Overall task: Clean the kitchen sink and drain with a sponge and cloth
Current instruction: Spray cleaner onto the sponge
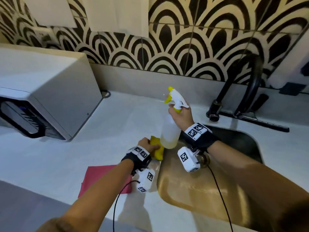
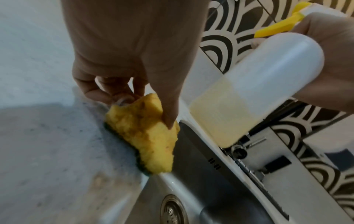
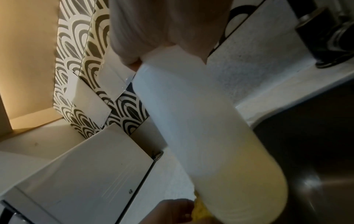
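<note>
At the left rim of the kitchen sink [image 1: 247, 144], the left hand [image 1: 147, 144] pinches a yellow sponge [image 2: 145, 133]; the right hand [image 1: 181, 117] grips a tilted spray bottle [image 1: 170, 131] just above it.

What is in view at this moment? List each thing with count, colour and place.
sponge: one, yellow with a dark green underside, on the counter at the sink's left rim
spray bottle: one, white with yellow trigger, yellowish liquid at the bottom, tilted above the sponge
cloth: one, red, flat on the counter under the left forearm
sink: one, steel, right of the sponge
drain: one, metal, in the sink floor
faucet: one, black, behind the sink
appliance: one, white, far left on the counter
left hand: pinches the sponge
right hand: holds the bottle's neck
</note>
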